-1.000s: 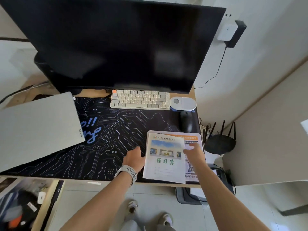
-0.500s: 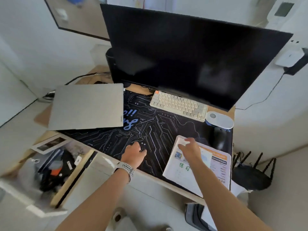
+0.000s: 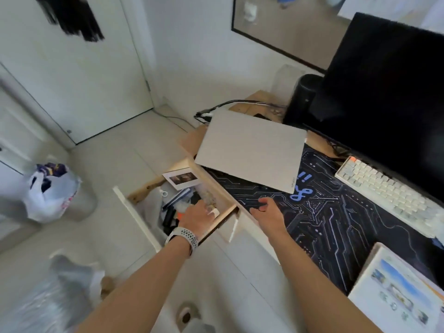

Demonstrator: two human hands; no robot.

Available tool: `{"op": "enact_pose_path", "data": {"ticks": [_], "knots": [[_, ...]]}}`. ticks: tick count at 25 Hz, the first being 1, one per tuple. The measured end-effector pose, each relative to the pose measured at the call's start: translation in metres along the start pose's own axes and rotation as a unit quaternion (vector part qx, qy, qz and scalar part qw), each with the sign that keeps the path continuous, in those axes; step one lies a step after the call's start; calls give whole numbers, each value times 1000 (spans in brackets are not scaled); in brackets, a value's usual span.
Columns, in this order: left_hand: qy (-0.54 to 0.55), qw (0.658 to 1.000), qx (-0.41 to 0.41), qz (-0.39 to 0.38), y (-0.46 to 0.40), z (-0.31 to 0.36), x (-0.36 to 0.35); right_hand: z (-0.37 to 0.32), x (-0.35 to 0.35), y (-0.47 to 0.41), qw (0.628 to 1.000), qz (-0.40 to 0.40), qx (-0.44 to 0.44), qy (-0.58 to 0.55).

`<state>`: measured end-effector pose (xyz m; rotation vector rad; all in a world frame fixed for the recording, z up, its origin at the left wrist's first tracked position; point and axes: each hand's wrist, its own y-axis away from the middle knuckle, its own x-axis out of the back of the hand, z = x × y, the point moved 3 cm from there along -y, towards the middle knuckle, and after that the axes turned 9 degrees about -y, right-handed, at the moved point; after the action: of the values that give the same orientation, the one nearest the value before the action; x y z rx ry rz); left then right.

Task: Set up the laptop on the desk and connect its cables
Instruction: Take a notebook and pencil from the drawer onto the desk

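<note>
The monitor (image 3: 384, 92) fills the desk's far side, and the closed laptop (image 3: 249, 150) lies on the desk mat (image 3: 336, 224) with one corner jutting past the desk edge over the open drawer (image 3: 223, 210); a knock from an arm rising out of the drawer could tip it off. The hands are apart: the right hand (image 3: 266, 212) rests, loosely curled, on the mat's near edge, and the left hand (image 3: 197, 217) reaches into the drawer's clutter. Whether the left holds anything, I cannot tell. Tangled items there could snag a cable.

Silver laptop (image 3: 249, 150) on a black desk mat (image 3: 336, 227) (white circuit lines, blue lettering); cream keyboard (image 3: 386, 193).
</note>
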<state>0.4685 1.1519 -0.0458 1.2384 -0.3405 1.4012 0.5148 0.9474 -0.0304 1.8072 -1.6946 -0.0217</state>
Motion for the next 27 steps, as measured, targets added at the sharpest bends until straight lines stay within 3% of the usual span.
{"op": "enact_pose_path", "data": {"ticks": [7,16,20,27], "knots": [[60,995,79,0,-25,-102,42,-43,-124,-9,995,-82,-6,49],[58,992,108,-12,-55,-114,25,-36,-168,-54,968,-187,-10,168],[66,985,157,-42,-71,-115,1,-12,-196,-72,876,-301,64,372],[139,959,233,-86,-81,-130,-44,24,-238,-81,748,-399,139,512]]}}
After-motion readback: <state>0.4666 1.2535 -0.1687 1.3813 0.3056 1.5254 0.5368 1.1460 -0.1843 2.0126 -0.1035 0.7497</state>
